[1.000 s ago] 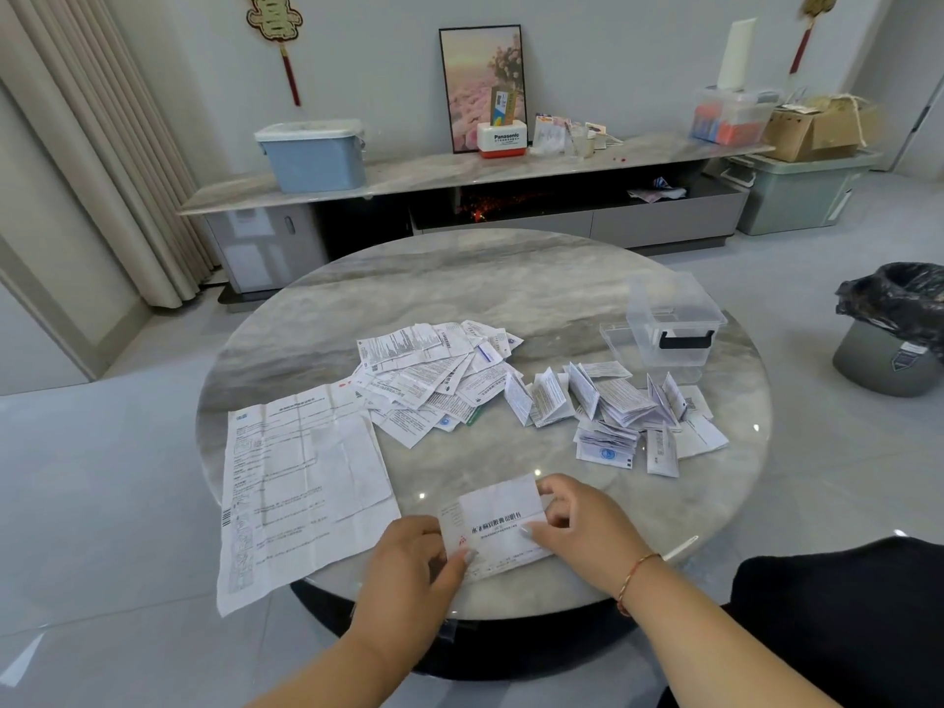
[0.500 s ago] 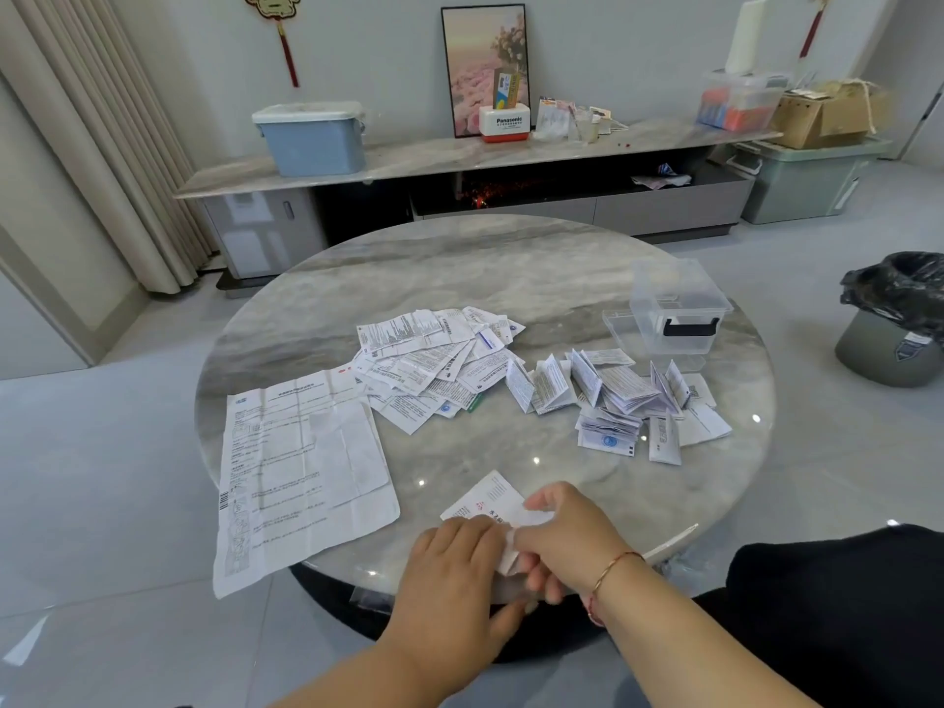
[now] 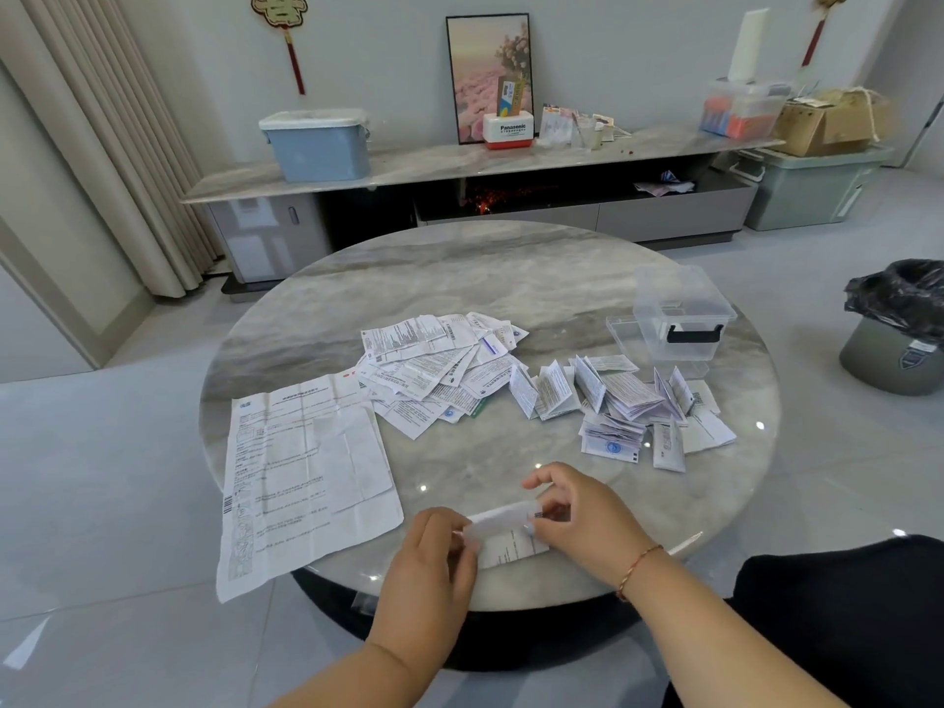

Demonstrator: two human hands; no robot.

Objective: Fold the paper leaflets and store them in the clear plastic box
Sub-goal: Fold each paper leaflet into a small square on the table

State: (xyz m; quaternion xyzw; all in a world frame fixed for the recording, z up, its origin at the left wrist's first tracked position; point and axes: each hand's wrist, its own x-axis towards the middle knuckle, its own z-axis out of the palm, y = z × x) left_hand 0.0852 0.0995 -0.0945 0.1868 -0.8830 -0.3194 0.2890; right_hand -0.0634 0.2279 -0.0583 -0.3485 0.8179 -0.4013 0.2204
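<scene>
The task looks to be somewhere in its middle, with nothing yet stored as far as can be seen: the clear plastic box [image 3: 684,319] stands on the round marble table [image 3: 459,278] at its far right side, apparently empty, with what seems to be its lid lying flat just beside it on the left. Just in front of the box a cluster of folded leaflets [image 3: 618,401] sits in small, creased packets, some springing open like little tents. To the left of the box, near the table's middle, a loose heap of unfolded leaflets [image 3: 439,365] waits, thin printed sheets overlapping at odd angles. Farther left of the box a large unfolded sheet [image 3: 301,477], crossed by a grid of old crease lines, hangs partly over the table's near-left edge. At the table's near edge, well in front of the box, both hands work on one leaflet [image 3: 503,531]: the left hand [image 3: 434,554] pinches its left end and the right hand [image 3: 577,518] pinches its right end, fingers curled on the paper, turning the upper part over into a narrow band. The paper looks light and limp, the tabletop glossy and hard, the box rigid and see-through with a dark handle clip. Left to do, by my judgement: finish this fold, fold the heap and the big sheet, then fill the box.
</scene>
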